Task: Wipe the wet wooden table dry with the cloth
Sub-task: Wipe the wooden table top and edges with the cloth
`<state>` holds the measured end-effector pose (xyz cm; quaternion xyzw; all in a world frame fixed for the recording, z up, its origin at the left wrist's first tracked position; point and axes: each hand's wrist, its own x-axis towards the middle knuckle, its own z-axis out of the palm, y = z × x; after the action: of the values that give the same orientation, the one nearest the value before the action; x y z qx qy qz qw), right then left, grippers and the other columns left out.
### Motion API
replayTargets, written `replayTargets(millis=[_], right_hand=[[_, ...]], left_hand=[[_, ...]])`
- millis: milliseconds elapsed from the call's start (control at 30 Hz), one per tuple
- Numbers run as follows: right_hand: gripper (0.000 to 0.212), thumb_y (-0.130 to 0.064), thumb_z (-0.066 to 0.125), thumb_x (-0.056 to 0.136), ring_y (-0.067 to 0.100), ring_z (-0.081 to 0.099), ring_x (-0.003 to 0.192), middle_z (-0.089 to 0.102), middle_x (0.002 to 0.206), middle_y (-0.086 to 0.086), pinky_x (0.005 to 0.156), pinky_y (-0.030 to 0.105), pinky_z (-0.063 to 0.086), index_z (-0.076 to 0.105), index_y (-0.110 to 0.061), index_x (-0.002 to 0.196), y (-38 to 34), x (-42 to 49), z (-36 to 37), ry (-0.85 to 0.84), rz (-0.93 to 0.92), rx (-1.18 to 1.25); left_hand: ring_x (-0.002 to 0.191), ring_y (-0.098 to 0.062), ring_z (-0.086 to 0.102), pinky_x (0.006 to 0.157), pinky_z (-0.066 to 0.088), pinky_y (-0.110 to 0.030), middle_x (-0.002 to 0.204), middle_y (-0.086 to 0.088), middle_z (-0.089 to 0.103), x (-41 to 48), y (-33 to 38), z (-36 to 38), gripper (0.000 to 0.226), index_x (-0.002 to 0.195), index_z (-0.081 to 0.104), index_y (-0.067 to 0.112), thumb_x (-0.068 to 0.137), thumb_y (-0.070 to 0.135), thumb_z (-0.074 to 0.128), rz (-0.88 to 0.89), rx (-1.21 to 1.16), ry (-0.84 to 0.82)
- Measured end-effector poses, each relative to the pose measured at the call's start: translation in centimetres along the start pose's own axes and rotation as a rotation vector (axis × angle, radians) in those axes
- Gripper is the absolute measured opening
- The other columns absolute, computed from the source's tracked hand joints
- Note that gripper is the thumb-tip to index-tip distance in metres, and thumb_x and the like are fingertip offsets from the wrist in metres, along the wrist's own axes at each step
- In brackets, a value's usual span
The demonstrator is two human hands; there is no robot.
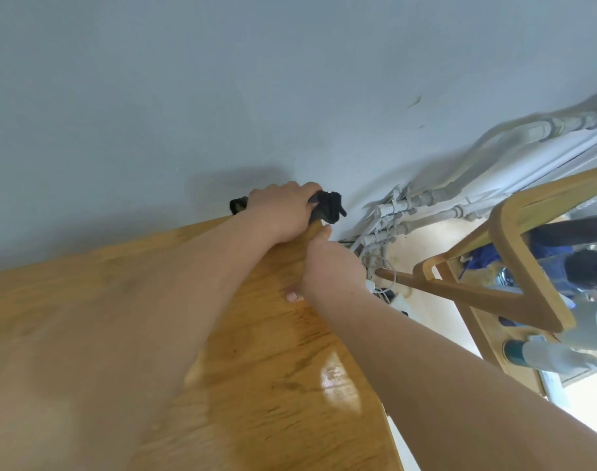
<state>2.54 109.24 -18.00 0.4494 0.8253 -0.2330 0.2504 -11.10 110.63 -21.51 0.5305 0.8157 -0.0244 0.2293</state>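
Note:
The wooden table [86, 300] runs from the lower left to a far corner by the wall, and wet patches [338, 379] shine on it near the right edge. At that far corner my left hand [283, 209] presses down on a crumpled black cloth [327, 205]; bits of cloth stick out on both sides of the hand. Just below the corner, my right hand [327, 266] clasps the table's right edge, thumb on top and fingers hidden underneath.
A grey wall [222, 79] stands directly behind the table. Painted pipes [409, 212] run along the wall's base at right, with cables and a power strip [392, 297] on the floor. A wooden chair [514, 260] and another person [589, 273] are at the right.

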Motion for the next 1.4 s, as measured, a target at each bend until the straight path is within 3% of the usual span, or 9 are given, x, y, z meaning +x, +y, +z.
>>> replayTargets(millis=[233, 333, 400, 500, 633, 733, 800, 967, 1400], right_hand=[[0.075, -0.049, 0.074, 0.090, 0.023, 0.058, 0.124, 0.060, 0.135, 0.002, 0.097, 0.031, 0.044, 0.045, -0.012, 0.149, 9.6, -5.4, 2.3, -0.071, 0.071, 0.743], [0.038, -0.048, 0.051, 0.101, 0.026, 0.067, 0.110, 0.070, 0.116, 0.001, 0.099, 0.044, 0.052, 0.068, -0.020, 0.121, 15.3, -8.7, 3.3, 0.039, 0.197, 0.821], [0.029, -0.035, 0.044, 0.105, 0.027, 0.069, 0.092, 0.068, 0.102, 0.009, 0.079, 0.037, 0.054, 0.065, -0.017, 0.096, 17.7, -11.0, 4.0, 0.019, 0.327, 0.995], [0.020, -0.026, 0.047, 0.101, 0.025, 0.059, 0.085, 0.064, 0.096, 0.012, 0.074, 0.033, 0.044, 0.061, -0.013, 0.097, 18.9, -13.9, 5.4, -0.047, 0.439, 1.162], [0.024, -0.027, 0.051, 0.095, 0.024, 0.059, 0.080, 0.069, 0.083, 0.008, 0.074, 0.036, 0.045, 0.068, -0.013, 0.086, 18.7, -17.1, 7.9, -0.123, 0.512, 1.192], [0.034, -0.031, 0.049, 0.093, 0.023, 0.051, 0.076, 0.060, 0.081, 0.008, 0.070, 0.037, 0.042, 0.061, -0.001, 0.084, 19.0, -19.9, 9.7, -0.107, 0.440, 1.118], [0.034, -0.029, 0.045, 0.098, 0.020, 0.046, 0.075, 0.053, 0.080, 0.006, 0.067, 0.034, 0.038, 0.055, 0.003, 0.092, 19.2, -22.1, 10.4, 0.011, 0.347, 1.124], [0.029, -0.028, 0.042, 0.103, 0.015, 0.038, 0.070, 0.042, 0.075, 0.002, 0.064, 0.032, 0.033, 0.047, -0.013, 0.079, 19.7, -25.8, 12.5, 0.125, 0.297, 1.144], [0.031, -0.020, 0.041, 0.103, 0.019, 0.051, 0.078, 0.061, 0.084, 0.005, 0.070, 0.031, 0.043, 0.061, 0.003, 0.095, 19.9, -37.6, 21.1, 0.256, 0.556, 1.290]], left_hand=[[0.145, -0.030, 0.028, 0.121, 0.017, -0.056, 0.151, 0.001, 0.045, -1.5, 5.0, 0.4, 0.045, 0.143, 0.050, 0.029, 0.102, 0.034, 0.031, 0.115, 0.360, -0.130], [0.143, -0.029, 0.034, 0.125, 0.006, -0.057, 0.149, -0.001, 0.050, -4.5, 6.9, 0.3, 0.048, 0.142, 0.052, 0.026, 0.101, 0.035, 0.030, 0.192, 0.552, -0.197], [0.129, -0.028, 0.047, 0.123, 0.010, -0.055, 0.135, -0.002, 0.060, -8.0, 10.2, 1.8, 0.044, 0.129, 0.061, 0.027, 0.098, 0.035, 0.031, 0.281, 0.624, -0.243], [0.112, -0.025, 0.054, 0.113, 0.024, -0.051, 0.117, 0.002, 0.068, -15.4, 16.0, 6.5, 0.040, 0.114, 0.066, 0.030, 0.094, 0.037, 0.033, 0.423, 0.641, -0.367], [0.125, -0.028, 0.051, 0.111, 0.027, -0.049, 0.125, 0.002, 0.066, -25.9, 21.3, 11.9, 0.037, 0.121, 0.067, 0.025, 0.097, 0.039, 0.043, 0.635, 0.526, -0.421], [0.119, -0.024, 0.054, 0.117, 0.021, -0.041, 0.122, 0.003, 0.067, -27.8, 19.9, 12.5, 0.033, 0.121, 0.067, 0.028, 0.097, 0.041, 0.048, 0.677, 0.327, -0.272], [0.115, -0.023, 0.058, 0.119, 0.020, -0.044, 0.113, 0.003, 0.069, -25.9, 18.6, 11.6, 0.034, 0.114, 0.069, 0.028, 0.093, 0.045, 0.049, 0.621, 0.387, -0.152], [0.145, -0.022, 0.030, 0.127, -0.003, -0.053, 0.146, 0.002, 0.053, -23.2, 18.0, 10.9, 0.042, 0.139, 0.056, 0.025, 0.100, 0.031, 0.043, 0.261, 0.328, -0.130], [0.141, -0.025, 0.032, 0.125, -0.001, -0.055, 0.133, 0.001, 0.055, -38.5, 23.5, 18.4, 0.035, 0.132, 0.056, 0.026, 0.097, 0.031, 0.052, 0.609, 0.180, -0.178]])
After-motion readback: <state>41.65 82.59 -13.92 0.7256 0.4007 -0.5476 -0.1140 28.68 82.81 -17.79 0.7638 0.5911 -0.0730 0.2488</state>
